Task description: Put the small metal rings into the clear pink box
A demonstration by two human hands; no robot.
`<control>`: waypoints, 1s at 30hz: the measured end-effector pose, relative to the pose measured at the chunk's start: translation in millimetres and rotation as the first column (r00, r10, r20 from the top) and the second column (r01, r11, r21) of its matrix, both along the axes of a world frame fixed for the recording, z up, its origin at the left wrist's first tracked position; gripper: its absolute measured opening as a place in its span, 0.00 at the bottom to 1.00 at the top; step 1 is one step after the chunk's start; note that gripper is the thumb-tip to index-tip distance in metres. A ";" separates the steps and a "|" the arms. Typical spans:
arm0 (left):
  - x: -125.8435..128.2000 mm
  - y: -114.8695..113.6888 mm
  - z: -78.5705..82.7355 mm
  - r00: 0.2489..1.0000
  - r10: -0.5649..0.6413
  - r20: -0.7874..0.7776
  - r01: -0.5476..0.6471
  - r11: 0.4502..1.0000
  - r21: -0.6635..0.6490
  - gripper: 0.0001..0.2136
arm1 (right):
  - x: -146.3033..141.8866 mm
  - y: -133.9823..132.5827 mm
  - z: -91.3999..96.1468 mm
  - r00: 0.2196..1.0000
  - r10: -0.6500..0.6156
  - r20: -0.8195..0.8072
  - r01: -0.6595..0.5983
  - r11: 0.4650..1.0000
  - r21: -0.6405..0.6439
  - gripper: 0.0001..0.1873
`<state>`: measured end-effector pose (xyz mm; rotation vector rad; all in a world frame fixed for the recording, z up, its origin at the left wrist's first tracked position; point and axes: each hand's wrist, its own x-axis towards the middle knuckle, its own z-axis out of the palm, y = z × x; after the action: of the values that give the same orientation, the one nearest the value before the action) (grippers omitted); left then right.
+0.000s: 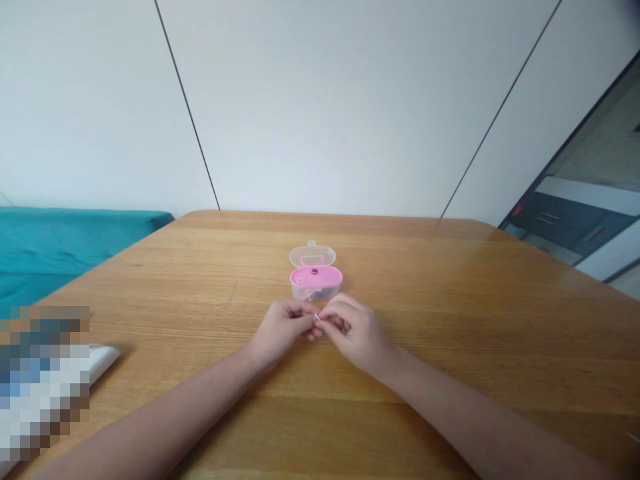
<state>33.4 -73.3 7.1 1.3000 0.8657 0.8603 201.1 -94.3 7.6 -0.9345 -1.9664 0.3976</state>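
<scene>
My left hand (284, 329) and my right hand (356, 330) meet at the middle of the wooden table (450, 320), fingers pinched together. Between the fingertips sits a tiny silvery thing (317, 317), perhaps a ring; both hands seem to pinch it. Just beyond the hands stands a small clear plastic box (316, 283) with a pink insert, its clear lid (313, 255) flipped open toward the wall. A small dark ring-like item (315, 271) lies on the pink insert.
A white flat object (103, 360) lies at the table's left edge beside a blurred patch. A teal-covered surface (60, 247) lies left of the table. White wall panels rise behind, and a dark cabinet shows at the right.
</scene>
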 end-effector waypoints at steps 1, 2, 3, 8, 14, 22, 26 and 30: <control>0.3 -0.7 -0.9 1.000 0.004 0.014 -0.003 1.000 -0.019 0.08 | 0.1 0.0 0.3 1.000 0.000 0.007 -0.001 1.000 0.016 0.05; 0.6 -1.2 -1.8 1.000 0.006 0.029 -0.005 0.999 -0.035 0.09 | 0.2 0.0 0.4 1.000 0.002 0.018 -0.002 1.000 0.030 0.05; 0.8 -1.7 -2.5 0.999 0.003 0.046 -0.001 0.999 -0.046 0.09 | 0.3 0.0 0.5 1.000 0.002 0.028 -0.003 0.999 0.040 0.06; 0.9 -0.3 2.7 0.997 -0.018 0.075 0.020 0.999 -0.025 0.13 | 1.6 3.7 6.3 1.000 -0.019 0.023 0.018 0.999 0.047 0.05; -23.8 19.7 22.9 0.968 0.205 -0.144 -0.164 0.952 0.259 0.10 | 12.6 42.7 24.2 0.970 -0.243 0.028 0.244 0.970 -0.021 0.04; -69.9 47.9 23.6 0.626 0.273 -0.730 0.065 0.915 0.397 0.09 | 13.8 95.8 21.2 0.932 -0.219 0.287 0.284 0.936 -0.208 0.05; -68.9 48.7 16.0 0.569 0.234 -0.788 0.110 0.928 0.355 0.07 | 10.5 97.0 22.9 0.916 -0.209 0.342 0.285 0.939 -0.191 0.05; -63.9 47.6 7.7 0.565 0.191 -0.802 0.158 0.930 0.333 0.07 | 9.5 95.4 25.9 0.918 -0.162 0.362 0.242 0.952 -0.187 0.07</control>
<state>-30.5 -25.7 14.8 2.1139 1.5050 0.3715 210.6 1.1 33.5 -1.4249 -2.1361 0.3640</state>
